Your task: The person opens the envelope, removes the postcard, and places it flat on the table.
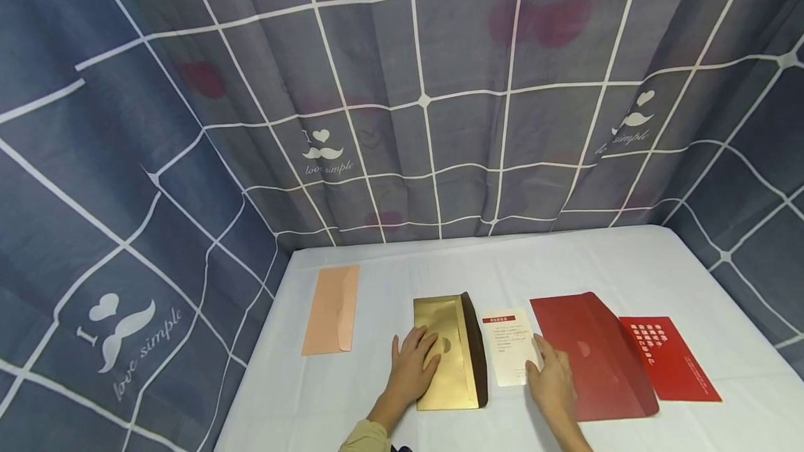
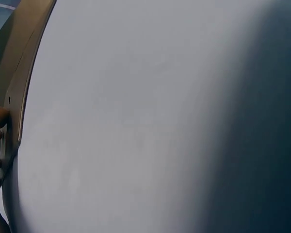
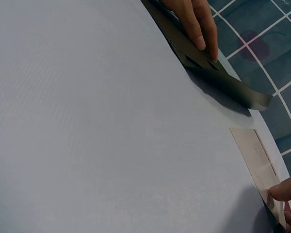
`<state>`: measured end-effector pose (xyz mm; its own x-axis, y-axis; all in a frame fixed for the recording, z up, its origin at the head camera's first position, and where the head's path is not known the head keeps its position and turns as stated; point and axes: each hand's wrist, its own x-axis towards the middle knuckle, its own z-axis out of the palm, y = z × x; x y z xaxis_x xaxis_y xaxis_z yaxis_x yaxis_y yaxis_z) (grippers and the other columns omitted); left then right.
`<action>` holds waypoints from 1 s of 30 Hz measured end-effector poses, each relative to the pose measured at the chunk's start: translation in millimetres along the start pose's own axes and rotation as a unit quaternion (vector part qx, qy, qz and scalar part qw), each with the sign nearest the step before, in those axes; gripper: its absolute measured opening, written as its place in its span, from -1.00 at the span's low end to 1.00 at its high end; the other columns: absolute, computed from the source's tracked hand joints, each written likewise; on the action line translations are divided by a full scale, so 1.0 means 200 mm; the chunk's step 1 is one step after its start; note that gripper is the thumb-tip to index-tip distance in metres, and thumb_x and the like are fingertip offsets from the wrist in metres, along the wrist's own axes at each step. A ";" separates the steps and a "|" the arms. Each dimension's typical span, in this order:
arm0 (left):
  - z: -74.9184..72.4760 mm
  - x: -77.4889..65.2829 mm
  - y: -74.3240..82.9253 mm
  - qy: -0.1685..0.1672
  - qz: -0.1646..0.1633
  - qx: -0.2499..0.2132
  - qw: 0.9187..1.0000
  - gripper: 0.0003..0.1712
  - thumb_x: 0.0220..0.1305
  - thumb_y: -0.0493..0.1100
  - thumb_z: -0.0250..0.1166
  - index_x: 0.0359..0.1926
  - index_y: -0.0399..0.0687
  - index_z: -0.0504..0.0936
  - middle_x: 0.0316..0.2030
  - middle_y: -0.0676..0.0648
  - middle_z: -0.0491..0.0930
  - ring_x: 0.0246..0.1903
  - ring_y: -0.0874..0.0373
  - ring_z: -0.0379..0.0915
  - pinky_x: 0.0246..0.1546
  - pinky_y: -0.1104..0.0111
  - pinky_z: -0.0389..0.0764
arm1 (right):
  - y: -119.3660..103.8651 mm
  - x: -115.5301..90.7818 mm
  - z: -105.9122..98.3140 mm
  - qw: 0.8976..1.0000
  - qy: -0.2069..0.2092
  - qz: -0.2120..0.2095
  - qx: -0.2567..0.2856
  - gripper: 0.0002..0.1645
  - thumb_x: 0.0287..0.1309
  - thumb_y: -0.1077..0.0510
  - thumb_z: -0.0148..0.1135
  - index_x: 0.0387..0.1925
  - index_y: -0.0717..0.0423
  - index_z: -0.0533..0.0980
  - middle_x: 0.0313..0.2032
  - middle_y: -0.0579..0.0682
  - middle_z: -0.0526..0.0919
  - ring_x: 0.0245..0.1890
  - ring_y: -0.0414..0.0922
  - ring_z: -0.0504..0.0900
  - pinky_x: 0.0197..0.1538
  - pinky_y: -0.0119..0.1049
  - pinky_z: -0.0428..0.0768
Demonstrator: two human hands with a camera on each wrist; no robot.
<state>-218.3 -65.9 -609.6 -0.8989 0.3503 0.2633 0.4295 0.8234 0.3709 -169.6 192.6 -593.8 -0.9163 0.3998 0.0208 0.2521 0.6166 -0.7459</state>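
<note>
A gold envelope (image 1: 453,386) with its dark flap spread to the right lies on the table. My left hand (image 1: 412,365) rests on its left half, fingers spread. To the right is a white printed card (image 1: 504,351) with a red heading. At the card's right edge my right hand (image 1: 553,379) pinches it between thumb and fingers. The right wrist view has the card (image 3: 254,153) low at the right, a digit on its face. In the left wrist view the envelope (image 2: 26,63) fills only the left edge.
A red envelope (image 1: 603,368) with its flap spread lies right of my right hand, overlapping a red printed card (image 1: 675,361). A peach envelope (image 1: 329,312) lies at the left on the white table (image 1: 370,264). Grid-patterned curtains (image 1: 389,138) surround the table.
</note>
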 end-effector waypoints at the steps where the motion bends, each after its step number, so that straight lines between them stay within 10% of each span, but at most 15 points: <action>1: 0.00 0.00 0.01 -0.008 -0.002 0.001 1.000 -0.53 0.34 0.00 0.16 0.20 -0.06 0.51 0.25 -0.17 0.35 0.29 -0.12 0.15 0.20 -0.27 0.03 | 0.00 0.00 0.00 1.000 0.008 0.000 0.000 -0.34 0.08 0.33 0.20 0.26 0.17 0.31 -0.01 0.34 0.34 -0.03 0.32 0.40 -0.32 0.23 0.46; 30: 0.04 0.02 0.09 -0.019 0.005 0.023 1.000 -0.50 0.34 0.04 0.13 0.23 -0.04 0.47 0.27 -0.17 0.32 0.30 -0.10 0.14 0.19 -0.27 0.06 | 0.05 -0.01 0.01 0.988 0.130 -0.079 0.014 -0.38 -0.10 0.54 0.22 0.10 0.27 0.43 -0.06 0.37 0.29 -0.11 0.34 0.31 -0.06 0.18 0.26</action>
<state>-214.6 -46.6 -609.1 -0.8979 0.3739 0.2323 0.4341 0.8397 0.3262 -164.9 196.8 -602.5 -0.8312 0.4639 0.3065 0.1006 0.6676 -0.7377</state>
